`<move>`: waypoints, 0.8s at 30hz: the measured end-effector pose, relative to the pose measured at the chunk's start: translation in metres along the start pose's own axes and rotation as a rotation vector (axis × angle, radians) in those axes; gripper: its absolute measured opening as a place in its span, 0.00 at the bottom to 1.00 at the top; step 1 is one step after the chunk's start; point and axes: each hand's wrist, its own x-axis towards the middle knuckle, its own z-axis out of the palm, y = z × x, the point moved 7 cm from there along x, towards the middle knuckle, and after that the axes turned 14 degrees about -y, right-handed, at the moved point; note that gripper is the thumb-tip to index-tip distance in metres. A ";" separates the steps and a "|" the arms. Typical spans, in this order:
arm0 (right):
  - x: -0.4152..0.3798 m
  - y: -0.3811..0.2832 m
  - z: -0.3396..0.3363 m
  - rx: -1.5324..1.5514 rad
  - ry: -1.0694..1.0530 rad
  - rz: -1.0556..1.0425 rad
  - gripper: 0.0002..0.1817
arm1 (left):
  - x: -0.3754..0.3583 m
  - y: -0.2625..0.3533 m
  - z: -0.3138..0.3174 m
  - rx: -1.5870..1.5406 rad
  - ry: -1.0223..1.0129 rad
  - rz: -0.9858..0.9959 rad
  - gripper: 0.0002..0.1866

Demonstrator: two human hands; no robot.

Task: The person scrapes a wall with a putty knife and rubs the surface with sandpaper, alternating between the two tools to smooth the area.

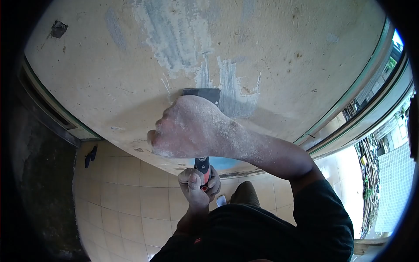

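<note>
My right hand, dusted with pale powder, is closed in a fist near the wall. Past its knuckles shows the dark, wide blade of a scraper, lying against the wall at the lower end of grey-white putty smears. The fist hides the scraper's handle. Lower down, in front of my body, my left hand is wrapped round a red-and-black handled tool. That tool's upper end disappears behind my right hand.
A dark chipped hole marks the wall at upper left. Beige tiles cover the floor, with dark slippers at the left. A window frame runs along the right, and a pile of sticks lies outside.
</note>
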 end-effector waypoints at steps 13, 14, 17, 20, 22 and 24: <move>0.002 0.001 -0.005 0.000 -0.019 0.016 0.10 | 0.003 -0.001 0.003 0.162 -0.013 -0.054 0.22; 0.000 0.000 -0.005 0.000 -0.008 0.021 0.10 | -0.003 -0.005 -0.004 0.161 -0.054 -0.099 0.21; 0.000 -0.006 0.003 0.053 -0.063 0.003 0.10 | -0.010 -0.004 0.000 0.180 -0.054 -0.102 0.22; 0.004 -0.001 -0.002 0.042 -0.033 -0.001 0.11 | -0.006 0.003 -0.002 0.231 0.094 -0.111 0.29; 0.008 0.003 -0.003 0.015 0.005 0.002 0.12 | 0.005 0.001 -0.008 0.133 0.041 -0.062 0.23; 0.008 0.003 -0.005 -0.030 0.037 0.011 0.13 | 0.009 -0.002 -0.014 -0.016 -0.045 -0.014 0.18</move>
